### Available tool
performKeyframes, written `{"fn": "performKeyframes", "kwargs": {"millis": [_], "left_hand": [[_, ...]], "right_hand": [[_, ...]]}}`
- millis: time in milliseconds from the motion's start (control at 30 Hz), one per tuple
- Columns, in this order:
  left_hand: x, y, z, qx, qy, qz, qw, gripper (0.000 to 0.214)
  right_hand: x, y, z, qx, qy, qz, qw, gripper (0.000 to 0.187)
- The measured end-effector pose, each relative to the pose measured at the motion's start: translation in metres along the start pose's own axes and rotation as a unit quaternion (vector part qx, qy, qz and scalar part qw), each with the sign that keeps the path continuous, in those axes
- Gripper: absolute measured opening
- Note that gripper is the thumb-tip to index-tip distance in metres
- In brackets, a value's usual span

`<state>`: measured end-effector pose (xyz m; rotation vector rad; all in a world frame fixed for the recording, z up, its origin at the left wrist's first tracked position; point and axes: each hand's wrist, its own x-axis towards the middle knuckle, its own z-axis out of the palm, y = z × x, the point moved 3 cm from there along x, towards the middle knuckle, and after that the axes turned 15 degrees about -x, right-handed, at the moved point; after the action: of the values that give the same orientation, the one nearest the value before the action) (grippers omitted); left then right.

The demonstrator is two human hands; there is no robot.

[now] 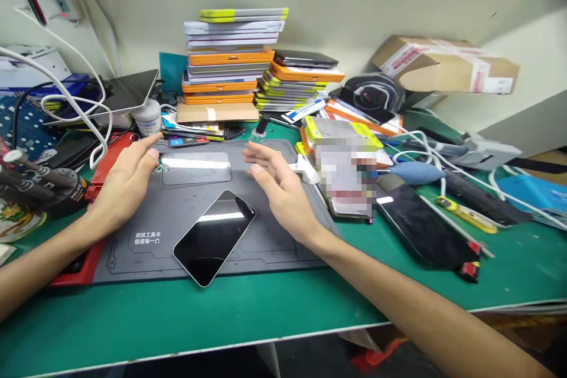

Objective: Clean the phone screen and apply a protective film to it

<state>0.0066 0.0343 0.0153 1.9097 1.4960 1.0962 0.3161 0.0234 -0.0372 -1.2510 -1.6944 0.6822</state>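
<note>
A smartphone (215, 237) with a dark screen lies slanted on the grey work mat (146, 207), its lower corner by the mat's front edge. Behind it rests a clear, phone-shaped glass sheet (197, 174) with a bright reflection across it. My left hand (125, 182) is over the mat's left side, fingers stretched forward, holding nothing. On the other side, my right hand (286, 192) has its fingers extended and apart, with nothing in them. Just past its fingertips stands a small glass bottle (258, 133) with a black cap.
Tall stacks of orange, grey and yellow-edged boxes (228, 59) stand at the back. To the right lie a black phone (420, 224), a blue air blower (416, 172) and a yellow utility knife (467, 214). A screwdriver holder (66, 189) is at left, under white cables (66, 85).
</note>
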Motion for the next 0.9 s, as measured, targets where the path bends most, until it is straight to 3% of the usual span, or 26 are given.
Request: {"fn": "performKeyframes", "kwargs": {"millis": [100, 167, 267, 367, 433, 500, 567, 667, 767, 900], "left_hand": [[-0.004, 0.006, 0.001, 0.059, -0.002, 0.050, 0.997, 0.060], [-0.008, 0.011, 0.002, 0.079, -0.035, 0.099, 0.991, 0.052], [-0.014, 0.020, 0.003, 0.113, -0.095, 0.198, 0.969, 0.043], [-0.021, 0.031, 0.009, 0.181, -0.129, 0.272, 0.936, 0.046], [-0.030, 0.038, 0.018, 0.222, -0.137, 0.258, 0.930, 0.057], [-0.046, 0.044, 0.029, 0.234, -0.142, 0.221, 0.936, 0.072], [-0.069, 0.052, 0.042, 0.248, -0.145, 0.243, 0.927, 0.090], [-0.098, 0.061, 0.056, 0.286, -0.145, 0.277, 0.906, 0.111], [-0.109, 0.061, 0.062, 0.291, -0.162, 0.270, 0.903, 0.104], [-0.102, 0.045, 0.056, 0.167, -0.210, 0.214, 0.939, 0.088]], "right_hand": [[0.000, 0.000, 0.000, 0.004, 0.005, 0.007, 1.000, 0.047], [0.003, -0.003, -0.006, -0.001, 0.019, 0.003, 1.000, 0.046], [0.016, -0.007, -0.028, -0.037, 0.058, -0.016, 0.998, 0.043], [0.038, -0.005, -0.061, -0.167, 0.073, -0.053, 0.982, 0.037], [0.051, 0.001, -0.083, -0.308, 0.044, -0.080, 0.947, 0.034], [0.059, 0.013, -0.102, -0.412, -0.026, -0.076, 0.907, 0.034], [0.060, 0.027, -0.118, -0.445, -0.112, -0.041, 0.888, 0.039], [0.057, 0.039, -0.134, -0.443, -0.169, -0.017, 0.880, 0.050], [0.051, 0.039, -0.133, -0.456, -0.181, -0.070, 0.869, 0.045], [0.043, 0.023, -0.114, -0.449, -0.118, -0.117, 0.878, 0.042]]}}
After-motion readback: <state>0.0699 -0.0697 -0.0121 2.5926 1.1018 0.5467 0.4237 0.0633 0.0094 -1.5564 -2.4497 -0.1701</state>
